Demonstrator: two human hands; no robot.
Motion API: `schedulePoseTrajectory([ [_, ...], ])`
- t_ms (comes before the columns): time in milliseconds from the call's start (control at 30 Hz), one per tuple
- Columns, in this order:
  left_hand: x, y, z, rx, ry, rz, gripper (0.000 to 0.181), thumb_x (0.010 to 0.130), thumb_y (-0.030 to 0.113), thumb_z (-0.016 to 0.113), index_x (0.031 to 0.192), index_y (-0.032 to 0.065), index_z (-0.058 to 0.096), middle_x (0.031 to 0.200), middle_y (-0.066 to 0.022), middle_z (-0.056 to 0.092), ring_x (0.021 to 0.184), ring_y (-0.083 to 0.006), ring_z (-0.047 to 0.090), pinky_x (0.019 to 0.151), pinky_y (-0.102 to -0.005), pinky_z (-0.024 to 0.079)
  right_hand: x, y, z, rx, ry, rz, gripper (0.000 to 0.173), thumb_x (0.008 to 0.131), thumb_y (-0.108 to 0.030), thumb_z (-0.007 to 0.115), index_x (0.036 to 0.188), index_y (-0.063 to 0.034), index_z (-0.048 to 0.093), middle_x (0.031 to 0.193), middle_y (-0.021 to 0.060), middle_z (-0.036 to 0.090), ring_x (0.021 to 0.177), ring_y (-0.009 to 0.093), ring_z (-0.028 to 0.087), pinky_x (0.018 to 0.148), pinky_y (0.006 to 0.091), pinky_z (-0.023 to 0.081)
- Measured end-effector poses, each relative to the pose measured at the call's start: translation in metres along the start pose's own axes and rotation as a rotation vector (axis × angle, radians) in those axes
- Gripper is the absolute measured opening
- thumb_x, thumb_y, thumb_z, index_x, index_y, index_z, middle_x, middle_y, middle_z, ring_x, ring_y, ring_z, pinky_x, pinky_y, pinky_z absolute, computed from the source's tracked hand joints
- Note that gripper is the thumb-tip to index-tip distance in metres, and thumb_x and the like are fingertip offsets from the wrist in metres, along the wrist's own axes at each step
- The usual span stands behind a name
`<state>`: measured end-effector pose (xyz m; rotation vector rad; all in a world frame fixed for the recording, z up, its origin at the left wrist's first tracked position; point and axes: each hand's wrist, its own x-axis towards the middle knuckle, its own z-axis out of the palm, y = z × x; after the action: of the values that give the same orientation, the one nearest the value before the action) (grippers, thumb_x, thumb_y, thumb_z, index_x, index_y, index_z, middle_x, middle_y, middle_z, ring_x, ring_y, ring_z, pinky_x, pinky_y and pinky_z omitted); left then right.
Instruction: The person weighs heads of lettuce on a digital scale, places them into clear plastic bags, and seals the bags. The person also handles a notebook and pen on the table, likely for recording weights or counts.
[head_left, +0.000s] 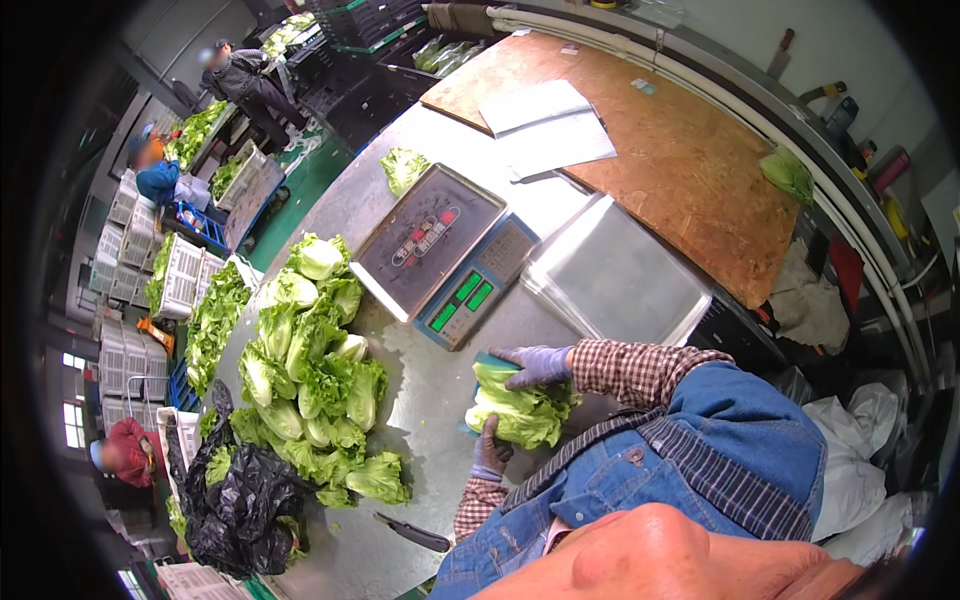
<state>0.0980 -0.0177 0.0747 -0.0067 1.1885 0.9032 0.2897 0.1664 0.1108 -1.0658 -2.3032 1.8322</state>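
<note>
Both my hands wear purplish-grey work gloves. A head of leafy green lettuce (521, 409) lies between them on the metal table (405, 420), close to my denim jacket. My right hand (536, 366) grips it from the upper side, fingers spread over the leaves. From the lower side, my left hand (492, 451) holds it by the pale base end. A teal sheet or piece (495, 361) shows under the lettuce; what it is cannot be told. To the left is a heap of lettuce heads (307, 360). A dark-handled knife (416, 532) rests near my left sleeve.
Beyond my hands stands a digital scale (431, 244) with lit green displays. Beside it lies a stack of clear plastic bags (622, 270). White paper (547, 127) covers part of a brown board (675, 150). A black plastic bag (247, 502) sits lower left. Several people work farther off among crates.
</note>
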Motion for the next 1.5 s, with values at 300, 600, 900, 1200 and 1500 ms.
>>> schedulePoseTrajectory([
  [300, 0.011, -0.014, 0.011, -0.123, 0.145, 0.009, 0.037, 0.088, 0.049, 0.06, 0.104, 0.0158, 0.057, 0.075, 0.002, 0.052, 0.056, -0.0112, 0.044, 0.043, -0.0261, 0.032, -0.028, -0.07, 0.05, -0.567, 0.034, -0.083, 0.126, 0.052, -0.067, 0.082, 0.152, -0.0106, 0.028, 0.14, 0.035, 0.033, 0.121, 0.05, 0.045, 0.101, 0.053, 0.039],
  [600, 0.02, 0.003, 0.024, 0.048, 0.199, -0.058, 0.034, 0.09, 0.057, 0.051, 0.098, 0.0239, 0.056, 0.068, 0.0067, 0.052, 0.04, -0.0074, 0.035, 0.035, -0.0207, 0.02, -0.02, -0.065, 0.085, -0.729, 0.225, 0.073, 0.115, 0.052, -0.031, 0.086, 0.151, -0.0194, 0.03, 0.14, 0.0302, 0.034, 0.12, 0.046, 0.046, 0.101, 0.0502, 0.038],
  [900, 0.004, 0.047, 0.054, 0.338, 0.066, 0.396, 0.048, 0.096, 0.053, 0.054, 0.113, 0.0083, 0.06, 0.064, 0.0021, 0.051, 0.042, -0.0045, 0.038, 0.039, -0.0208, 0.03, -0.055, -0.035, -0.011, -0.035, 0.406, 0.055, 0.104, 0.06, -0.032, 0.085, 0.148, -0.0068, 0.034, 0.126, 0.0267, 0.053, 0.111, 0.037, 0.059, 0.098, 0.0384, 0.048],
  [1200, 0.063, -0.027, 0.201, 0.697, -0.202, 0.779, 0.023, 0.096, 0.018, 0.059, 0.114, 0.0045, 0.063, 0.091, -0.0038, 0.065, 0.076, -0.009, 0.059, 0.066, -0.024, 0.049, -0.282, 0.057, -0.084, -0.065, 0.589, 0.242, 0.113, 0.059, -0.034, 0.088, 0.149, 0.0006, 0.029, 0.128, 0.0283, 0.055, 0.121, 0.034, 0.055, 0.105, 0.0332, 0.041],
  [1500, 0.119, -0.088, 0.325, 1.594, -0.205, 1.038, 0.032, 0.074, 0.022, 0.08, 0.104, 0.0159, 0.071, 0.094, -0.0106, 0.066, 0.091, -0.0285, 0.063, 0.081, -0.0407, 0.051, -0.404, 0.103, -0.079, -0.072, 0.549, 0.65, 0.12, 0.059, -0.039, 0.087, 0.154, -0.0112, 0.019, 0.13, 0.0321, 0.049, 0.124, 0.043, 0.048, 0.107, 0.0422, 0.039],
])
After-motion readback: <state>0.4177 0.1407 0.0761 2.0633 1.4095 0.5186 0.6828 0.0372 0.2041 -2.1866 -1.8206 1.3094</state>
